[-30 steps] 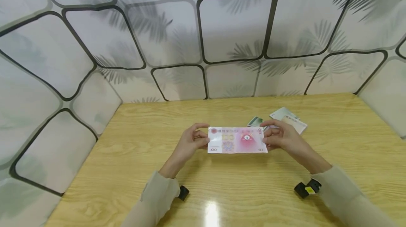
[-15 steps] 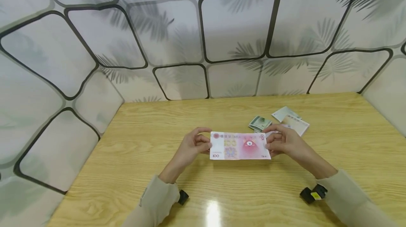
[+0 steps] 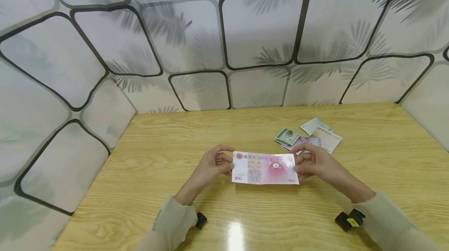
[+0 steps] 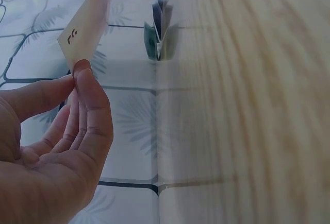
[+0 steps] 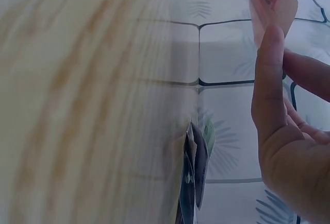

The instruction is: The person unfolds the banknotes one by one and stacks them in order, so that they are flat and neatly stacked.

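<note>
A pink banknote (image 3: 265,168) marked 100, with a one-eyed cartoon figure on it, is held up flat above the table in the head view. My left hand (image 3: 209,172) pinches its left end between thumb and fingers, as the left wrist view also shows from the side. The right hand (image 3: 318,167) pinches the other end in the same way. In the right wrist view, part of the banknote (image 5: 271,7) rises above that hand's thumb and fingertip. The right hand is near several folded notes lying behind it, and its fingers hide part of a purple note (image 3: 310,140).
The wooden table (image 3: 168,134) meets a patterned wall covering (image 3: 259,29) at the back and sides. A folded green note (image 3: 287,136), a beige note (image 3: 328,140) and a pale note (image 3: 315,125) lie at the back right. Small black devices (image 3: 347,221) sit at both wrists.
Both hands have lowered the pink banknote toward the front of the table. More of the purple and green notes behind it now shows. The grip at both ends stays the same.
</note>
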`<state>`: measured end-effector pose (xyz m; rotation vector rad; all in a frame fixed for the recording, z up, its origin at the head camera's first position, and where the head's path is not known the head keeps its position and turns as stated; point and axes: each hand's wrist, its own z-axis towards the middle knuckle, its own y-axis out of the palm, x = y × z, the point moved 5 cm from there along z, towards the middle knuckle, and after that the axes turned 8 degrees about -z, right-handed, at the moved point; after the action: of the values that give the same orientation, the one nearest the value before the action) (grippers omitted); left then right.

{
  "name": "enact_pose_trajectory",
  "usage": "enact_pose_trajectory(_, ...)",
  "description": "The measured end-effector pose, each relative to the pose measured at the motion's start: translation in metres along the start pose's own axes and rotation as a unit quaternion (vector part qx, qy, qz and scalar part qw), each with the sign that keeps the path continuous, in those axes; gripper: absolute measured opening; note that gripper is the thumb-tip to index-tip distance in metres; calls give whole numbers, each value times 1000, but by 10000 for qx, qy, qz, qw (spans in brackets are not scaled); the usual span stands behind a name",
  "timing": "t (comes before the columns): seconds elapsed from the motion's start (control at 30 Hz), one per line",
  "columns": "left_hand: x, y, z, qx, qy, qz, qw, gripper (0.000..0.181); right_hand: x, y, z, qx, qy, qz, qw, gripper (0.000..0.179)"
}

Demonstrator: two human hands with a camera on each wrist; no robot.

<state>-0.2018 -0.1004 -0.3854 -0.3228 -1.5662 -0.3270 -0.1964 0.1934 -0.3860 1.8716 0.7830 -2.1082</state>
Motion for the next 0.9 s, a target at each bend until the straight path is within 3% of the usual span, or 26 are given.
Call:
enact_pose_trajectory(0.33,-3,-1,-2,-104,-23,255,9996,34,3,5,1,-224,171,136,9995,43)
enact_pose_trajectory(0.5,-5,-2,-2,-73,-193,303,9993,30,4,9,3,-423,170,109,9989,37)
enact_pose_trajectory(0.67,-5,-1,-2,-166,-287,377,9987,29,4,10,4,-444,229,-90,9987,34)
enact_pose_trajectory(0.9,-5,-1,-1,-243,-410,511,9976,30,6,8,6,-409,609,-365,9966,34)
